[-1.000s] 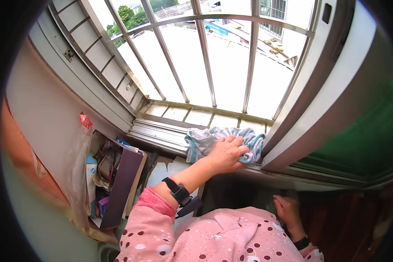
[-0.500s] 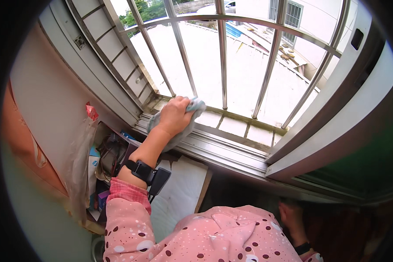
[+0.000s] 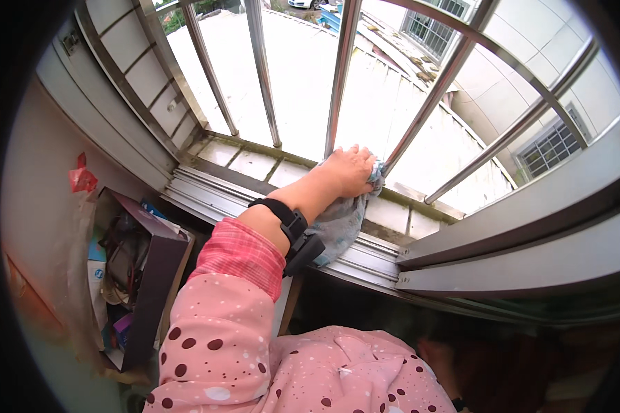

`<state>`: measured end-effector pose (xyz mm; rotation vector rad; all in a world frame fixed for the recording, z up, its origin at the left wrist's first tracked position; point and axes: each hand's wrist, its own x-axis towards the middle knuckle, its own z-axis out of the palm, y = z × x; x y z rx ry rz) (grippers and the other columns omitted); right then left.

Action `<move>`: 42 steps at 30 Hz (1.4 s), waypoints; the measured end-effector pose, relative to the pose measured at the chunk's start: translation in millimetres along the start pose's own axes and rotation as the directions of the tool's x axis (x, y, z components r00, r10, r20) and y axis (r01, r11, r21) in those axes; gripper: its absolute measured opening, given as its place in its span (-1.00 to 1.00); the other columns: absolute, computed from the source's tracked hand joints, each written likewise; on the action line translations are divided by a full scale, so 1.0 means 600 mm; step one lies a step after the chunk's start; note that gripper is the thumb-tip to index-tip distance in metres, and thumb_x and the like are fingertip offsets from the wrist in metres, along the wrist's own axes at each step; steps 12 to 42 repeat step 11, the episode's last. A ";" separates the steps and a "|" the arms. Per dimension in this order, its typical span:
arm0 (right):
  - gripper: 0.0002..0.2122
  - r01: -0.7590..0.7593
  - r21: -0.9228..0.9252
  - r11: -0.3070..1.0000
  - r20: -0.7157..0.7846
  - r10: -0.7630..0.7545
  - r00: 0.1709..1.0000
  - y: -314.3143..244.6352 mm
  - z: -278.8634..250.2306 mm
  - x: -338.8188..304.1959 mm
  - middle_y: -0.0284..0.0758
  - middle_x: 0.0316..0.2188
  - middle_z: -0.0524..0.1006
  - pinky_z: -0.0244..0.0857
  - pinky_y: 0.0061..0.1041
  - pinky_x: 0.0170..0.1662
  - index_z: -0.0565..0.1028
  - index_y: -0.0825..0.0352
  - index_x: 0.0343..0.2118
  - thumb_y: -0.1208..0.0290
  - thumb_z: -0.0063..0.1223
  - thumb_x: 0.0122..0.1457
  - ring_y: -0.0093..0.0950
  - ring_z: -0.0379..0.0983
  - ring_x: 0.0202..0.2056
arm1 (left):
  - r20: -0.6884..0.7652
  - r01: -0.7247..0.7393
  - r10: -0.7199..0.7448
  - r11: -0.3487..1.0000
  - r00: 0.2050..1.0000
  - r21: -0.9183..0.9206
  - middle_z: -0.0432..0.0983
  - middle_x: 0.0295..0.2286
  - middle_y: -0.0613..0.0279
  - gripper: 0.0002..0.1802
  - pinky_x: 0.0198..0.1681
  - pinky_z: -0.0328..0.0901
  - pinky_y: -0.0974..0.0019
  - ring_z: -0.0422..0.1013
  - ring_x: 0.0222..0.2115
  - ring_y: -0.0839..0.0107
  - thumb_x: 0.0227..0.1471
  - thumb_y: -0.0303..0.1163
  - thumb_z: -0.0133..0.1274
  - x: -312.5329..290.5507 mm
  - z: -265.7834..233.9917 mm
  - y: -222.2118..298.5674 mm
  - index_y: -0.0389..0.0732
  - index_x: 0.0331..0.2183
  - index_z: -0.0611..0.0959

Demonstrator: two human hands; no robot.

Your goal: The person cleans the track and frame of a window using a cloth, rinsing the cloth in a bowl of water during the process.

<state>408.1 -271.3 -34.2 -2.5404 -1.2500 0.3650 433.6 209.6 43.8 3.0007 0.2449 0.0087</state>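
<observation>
My left hand [image 3: 351, 171] reaches out over the window sill, bent over a grey-and-blue cloth [image 3: 341, 230]. The fingers press the cloth at the foot of a metal window bar [image 3: 430, 103], and part of it hangs down over the silver sliding-window track [image 3: 372, 260]. A black strap with a small dark device [image 3: 300, 241] sits round my left forearm. Low at the right, my right hand [image 3: 435, 354] is down in shadow beside my body; its fingers are too dark to make out.
Sliding window frames [image 3: 517, 227] stand at the right. To the left, an open dark box [image 3: 162, 275] holds cables and small packages, with a plastic bag [image 3: 69, 241] by the wall. A tiled outer ledge [image 3: 251, 165] lies under the bars; a pale roof [image 3: 296, 76] is outside.
My left hand has moved right along the sill with the cloth, from near the left bars to a bar further right. The view has shifted too. My right hand stays low.
</observation>
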 end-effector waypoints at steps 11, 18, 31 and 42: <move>-0.86 -0.056 -0.041 0.998 0.220 0.064 0.973 0.039 -0.019 -0.037 -0.18 -0.59 0.49 0.33 -0.28 -0.47 0.53 0.27 -0.45 0.33 0.04 0.02 -0.20 0.45 -0.54 | 0.195 -0.245 0.211 0.954 0.958 0.170 0.40 -0.30 0.16 -0.74 -0.19 0.27 0.20 0.33 -0.21 0.26 -0.17 -0.40 0.03 -0.069 -0.016 -0.014 -0.21 -0.32 0.55; -0.86 -0.056 -0.041 0.998 0.220 0.064 0.973 0.039 -0.019 -0.037 -0.18 -0.59 0.49 0.33 -0.28 -0.47 0.53 0.27 -0.45 0.33 0.04 0.02 -0.20 0.45 -0.54 | 0.195 -0.245 0.211 0.954 0.958 0.170 0.40 -0.30 0.16 -0.74 -0.19 0.27 0.20 0.33 -0.21 0.26 -0.17 -0.40 0.03 -0.069 -0.016 -0.014 -0.21 -0.32 0.55; -0.86 -0.056 -0.041 0.998 0.220 0.064 0.973 0.039 -0.019 -0.037 -0.18 -0.59 0.49 0.33 -0.28 -0.47 0.53 0.27 -0.45 0.33 0.04 0.02 -0.20 0.45 -0.54 | 0.195 -0.245 0.211 0.954 0.958 0.170 0.40 -0.30 0.16 -0.74 -0.19 0.27 0.20 0.33 -0.21 0.26 -0.17 -0.40 0.03 -0.069 -0.016 -0.014 -0.21 -0.32 0.55; -0.86 -0.056 -0.041 0.998 0.220 0.064 0.973 0.039 -0.019 -0.037 -0.18 -0.59 0.49 0.33 -0.28 -0.47 0.53 0.27 -0.45 0.33 0.04 0.02 -0.20 0.45 -0.54 | 0.195 -0.245 0.211 0.954 0.958 0.170 0.40 -0.30 0.16 -0.74 -0.19 0.27 0.20 0.33 -0.21 0.26 -0.17 -0.40 0.03 -0.069 -0.016 -0.014 -0.21 -0.32 0.55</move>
